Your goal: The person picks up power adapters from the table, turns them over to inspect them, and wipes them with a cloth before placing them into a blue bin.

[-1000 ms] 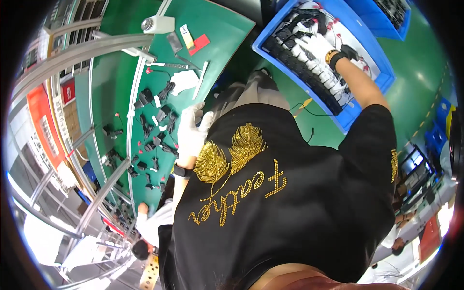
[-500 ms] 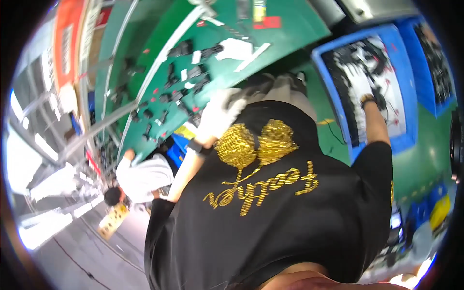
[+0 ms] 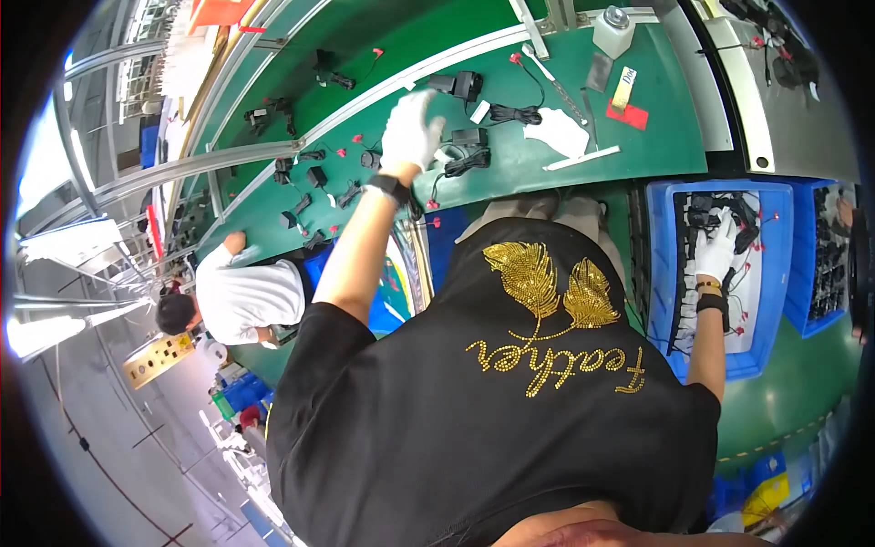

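My left hand [image 3: 412, 128], in a white glove with a black wristband, reaches out over the green bench [image 3: 583, 169] with fingers spread and nothing in them. It is right beside a black power adapter with a coiled cable [image 3: 469, 139]; another adapter [image 3: 463, 84] lies just beyond. My right hand [image 3: 715, 248], also gloved, is down inside a blue bin [image 3: 661, 273] at my right side, resting on black adapters with red-tipped cables [image 3: 702, 211]. Whether its fingers close around one is hidden.
More small black parts [image 3: 305, 178] are scattered along the bench to the left. A white cloth [image 3: 558, 132], a red card [image 3: 627, 116] and a white bottle [image 3: 612, 32] lie further right. A second blue bin [image 3: 825, 264] adjoins the first. A person in a white shirt [image 3: 241, 296] works lower left.
My left hand has stretched from near my chest out across the bench to the adapters. My right hand has stayed in the blue bin. The view has swung.
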### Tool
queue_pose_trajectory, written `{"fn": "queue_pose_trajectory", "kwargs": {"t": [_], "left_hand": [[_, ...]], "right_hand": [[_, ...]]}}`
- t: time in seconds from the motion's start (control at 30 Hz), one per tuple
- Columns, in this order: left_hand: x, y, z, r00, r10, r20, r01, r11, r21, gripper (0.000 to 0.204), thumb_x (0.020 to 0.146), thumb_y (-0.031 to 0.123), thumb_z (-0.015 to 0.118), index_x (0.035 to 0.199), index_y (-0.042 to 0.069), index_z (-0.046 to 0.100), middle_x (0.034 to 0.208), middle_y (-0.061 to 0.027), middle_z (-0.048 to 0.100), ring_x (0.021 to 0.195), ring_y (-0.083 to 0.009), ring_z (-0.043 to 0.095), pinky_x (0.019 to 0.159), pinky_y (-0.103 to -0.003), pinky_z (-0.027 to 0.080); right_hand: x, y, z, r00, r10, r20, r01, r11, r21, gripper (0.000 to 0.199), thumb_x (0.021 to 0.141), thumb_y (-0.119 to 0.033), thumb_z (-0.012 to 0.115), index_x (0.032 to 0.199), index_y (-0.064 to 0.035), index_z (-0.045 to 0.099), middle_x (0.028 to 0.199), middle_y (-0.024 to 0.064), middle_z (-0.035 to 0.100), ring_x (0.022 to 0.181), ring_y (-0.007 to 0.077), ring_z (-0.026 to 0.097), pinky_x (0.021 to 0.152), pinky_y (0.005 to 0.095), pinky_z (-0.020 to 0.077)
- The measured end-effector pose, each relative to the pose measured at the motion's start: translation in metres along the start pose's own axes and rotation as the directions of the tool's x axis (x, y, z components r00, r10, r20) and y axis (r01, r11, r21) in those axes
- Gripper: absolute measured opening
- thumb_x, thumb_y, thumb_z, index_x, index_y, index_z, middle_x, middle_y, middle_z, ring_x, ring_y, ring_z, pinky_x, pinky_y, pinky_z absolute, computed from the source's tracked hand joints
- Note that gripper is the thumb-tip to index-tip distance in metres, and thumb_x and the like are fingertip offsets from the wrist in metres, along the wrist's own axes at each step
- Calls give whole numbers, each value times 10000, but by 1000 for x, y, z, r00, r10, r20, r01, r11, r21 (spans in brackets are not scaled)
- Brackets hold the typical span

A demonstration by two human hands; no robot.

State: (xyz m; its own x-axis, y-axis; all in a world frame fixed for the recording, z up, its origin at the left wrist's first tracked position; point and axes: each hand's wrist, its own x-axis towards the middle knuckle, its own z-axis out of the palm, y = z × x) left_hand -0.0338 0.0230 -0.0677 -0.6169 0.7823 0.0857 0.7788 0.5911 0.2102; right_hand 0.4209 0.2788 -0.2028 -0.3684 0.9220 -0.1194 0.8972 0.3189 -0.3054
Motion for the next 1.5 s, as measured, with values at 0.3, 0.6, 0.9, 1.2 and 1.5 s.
{"fn": "queue_pose_trajectory", "kwargs": {"t": [0.3, 0.6, 0.9, 1.2, 1.5], "left_hand": [[73, -56, 55, 963, 135, 232, -172, 974, 148, 336, 712, 163, 653, 1036, 86, 608, 1050, -142, 601, 1005, -309, 548, 857, -392, 445], [52, -62, 22, 956, -245, 160, 293, 790, -538, 455, 731, 274, 681, 1095, 25, 565, 895, -154, 635, 823, -249, 622, 737, -332, 484], [46, -26, 92, 926, -336, 174, 354, 607, -712, 651, 664, 276, 756, 1149, -42, 461, 966, -137, 623, 868, -218, 612, 787, -301, 486], [51, -25, 81, 876, -402, 267, 482, 711, -511, 540, 697, 341, 684, 1112, 46, 504, 981, -194, 622, 936, -348, 598, 807, -377, 476], [10, -15, 5, 950, -309, -48, 132, 536, -834, 507, 667, 122, 763, 1093, 32, 502, 968, -112, 586, 847, -192, 589, 764, -308, 487]], "right_hand": [[6, -282, -19, 944, -330, 6, 207, 606, 768, 644, 775, -115, 668, 1338, -27, 369, 1175, 109, 560, 792, 120, 578, 698, 232, 486], [48, -417, 81, 844, -479, 242, 314, 805, 503, 690, 749, -422, 637, 1320, -127, 385, 1347, 162, 371, 1074, 334, 522, 930, 394, 417], [90, -430, 131, 623, -778, 75, 772, 628, 98, 200, 812, -260, 516, 926, -158, 645, 867, 110, 651, 809, 287, 626, 697, 395, 489], [79, -429, 118, 740, -224, 635, -548, 347, 761, 347, 884, -263, 463, 1108, -36, 600, 962, 93, 653, 606, 162, 598, 552, 276, 495], [15, -410, 31, 780, -559, 281, -241, 147, 959, 378, 879, -127, 510, 1244, -25, 504, 1163, 75, 575, 958, 165, 582, 837, 298, 480]]}}
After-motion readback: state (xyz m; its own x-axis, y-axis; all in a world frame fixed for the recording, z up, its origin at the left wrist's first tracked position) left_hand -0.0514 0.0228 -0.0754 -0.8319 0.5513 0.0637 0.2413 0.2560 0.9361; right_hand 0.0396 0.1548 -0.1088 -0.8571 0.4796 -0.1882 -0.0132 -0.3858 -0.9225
